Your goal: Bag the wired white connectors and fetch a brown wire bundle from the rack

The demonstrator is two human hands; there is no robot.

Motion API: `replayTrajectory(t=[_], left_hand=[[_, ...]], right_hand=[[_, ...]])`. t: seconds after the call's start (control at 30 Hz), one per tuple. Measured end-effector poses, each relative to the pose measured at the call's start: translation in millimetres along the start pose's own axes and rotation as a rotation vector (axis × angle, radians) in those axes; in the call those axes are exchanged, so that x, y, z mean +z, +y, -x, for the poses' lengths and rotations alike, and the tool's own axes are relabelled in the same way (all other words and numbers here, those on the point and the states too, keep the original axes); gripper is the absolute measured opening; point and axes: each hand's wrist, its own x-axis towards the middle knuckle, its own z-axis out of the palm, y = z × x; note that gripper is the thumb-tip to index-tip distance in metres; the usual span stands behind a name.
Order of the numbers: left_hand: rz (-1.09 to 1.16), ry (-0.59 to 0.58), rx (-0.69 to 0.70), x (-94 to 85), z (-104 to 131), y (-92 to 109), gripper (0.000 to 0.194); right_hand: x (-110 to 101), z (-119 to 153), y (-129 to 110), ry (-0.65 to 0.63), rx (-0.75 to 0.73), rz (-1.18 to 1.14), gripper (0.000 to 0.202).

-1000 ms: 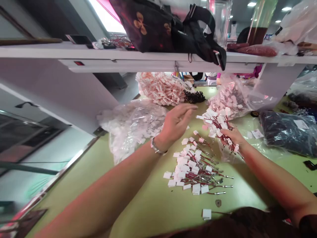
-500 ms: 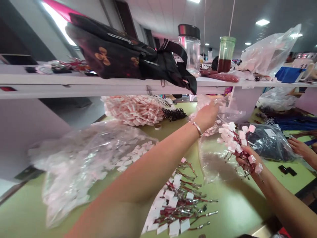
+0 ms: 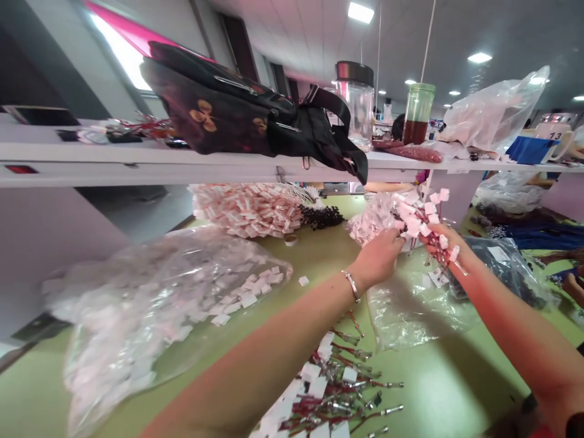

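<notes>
My right hand (image 3: pixel 446 242) grips a bunch of red wires with white plug connectors (image 3: pixel 417 219), held over the open end of a clear plastic bag (image 3: pixel 401 316). White-tipped pieces (image 3: pixel 374 218) lie in the far part of that bag. Close by on the left, my left hand (image 3: pixel 381 258), with a bracelet at the wrist, has its fingers closed at the bag's edge; the fingertips are partly hidden. Below my left forearm, a pile of similar wires (image 3: pixel 328 389) with white connectors and metal ends rests on the green table (image 3: pixel 438 389).
A large clear bag of white pieces (image 3: pixel 137 304) lies left. Behind are a pinkish-white connector heap (image 3: pixel 246 210), black parts (image 3: pixel 322 216) and a tape roll (image 3: pixel 291 240). A shelf (image 3: pixel 182 173) with a black bag (image 3: pixel 237 115) and jars crosses above. A co-worker's hand (image 3: pixel 573 286) is far right.
My right hand has moved up and left with the wire bunch, to the bag's mouth. My left hand has come down towards me. A loose white piece now shows on the table.
</notes>
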Motion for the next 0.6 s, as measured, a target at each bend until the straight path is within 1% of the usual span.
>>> replayTrajectory(t=[0.07, 0.13, 0.2, 0.27, 0.3, 0.33, 0.4, 0.43, 0.47, 0.5, 0.53, 0.57, 0.6], left_hand=[[0.089, 0.123, -0.057, -0.7, 0, 0, 0.031], [0.218, 0.286, -0.107, 1.9, -1, -3, 0.021], [0.386, 0.449, -0.141, 7.3, -5, -4, 0.02], [0.552, 0.557, -0.149, 13.8, -10, 0, 0.02], [0.604, 0.573, -0.116, 16.7, -12, 3, 0.021], [0.625, 0.561, -0.042, 19.0, -13, 8, 0.023], [0.584, 0.514, 0.164, 20.3, -13, 19, 0.028], [0.543, 0.515, 0.238, 19.0, -13, 22, 0.029], [0.505, 0.548, 0.256, 16.2, -12, 24, 0.03], [0.468, 0.608, 0.213, 11.9, -13, 23, 0.03], [0.426, 0.681, 0.119, 6.4, -15, 19, 0.029], [0.373, 0.732, -0.004, -0.1, -19, 12, 0.03], [0.313, 0.745, -0.13, -7.1, -25, 3, 0.032]], right_hand=[[3, -5, 20, 0.04, -0.017, 0.031, 0.029], [2, -3, 35, 0.034, -0.016, 0.11, 0.031], [0, 1, 40, 0.03, -0.017, 0.255, 0.028], [0, 0, 35, 0.03, -0.007, 0.437, 0.022], [2, -2, 30, 0.014, 0.016, 0.518, 0.019], [5, -7, 23, -0.015, 0.05, 0.575, 0.016], [13, -19, 10, -0.079, 0.124, 0.615, 0.012], [18, -26, 4, -0.092, 0.15, 0.611, 0.013], [23, -33, -1, -0.093, 0.159, 0.601, 0.015], [27, -38, -4, -0.087, 0.153, 0.59, 0.015], [30, -42, -6, -0.079, 0.146, 0.585, 0.016], [32, -45, -7, -0.076, 0.145, 0.587, 0.015], [34, -46, -7, -0.075, 0.152, 0.583, 0.016]])
